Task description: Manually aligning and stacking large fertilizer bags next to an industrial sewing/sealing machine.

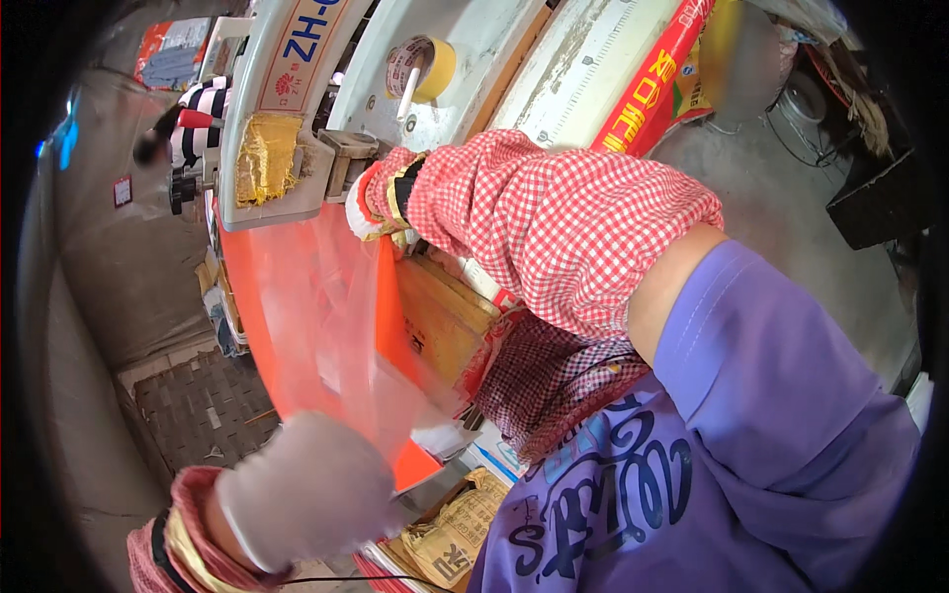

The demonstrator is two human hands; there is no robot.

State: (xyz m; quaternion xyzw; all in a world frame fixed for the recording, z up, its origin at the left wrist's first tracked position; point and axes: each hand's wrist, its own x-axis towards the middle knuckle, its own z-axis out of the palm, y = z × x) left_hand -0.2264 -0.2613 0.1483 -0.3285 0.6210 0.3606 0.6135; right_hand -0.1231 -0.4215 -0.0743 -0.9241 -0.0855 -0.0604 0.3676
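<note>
My left hand (311, 484), in a white glove, is smeared by motion at the lower left, over the lower end of an orange-red sheet (390, 336); its fingers cannot be made out. A translucent plastic film (316, 316), also blurred, lies across the sheet. My right hand (368, 210), gloved in white with some orange, reaches across to the sheet's upper edge. It is right beside a metal block (348, 158) on the pale grey machine arm (287, 89). Its fingers are mostly hidden by the glove and the red checked sleeve cover (563, 217).
A roll of yellow tape (435, 69) with a white stick sits on the machine bed. Beyond my right arm lies a red printed bag (652, 84). A wooden board (440, 306) is beside the sheet; a brown printed sack (460, 529) lies below. A black box (885, 203) stands at far right.
</note>
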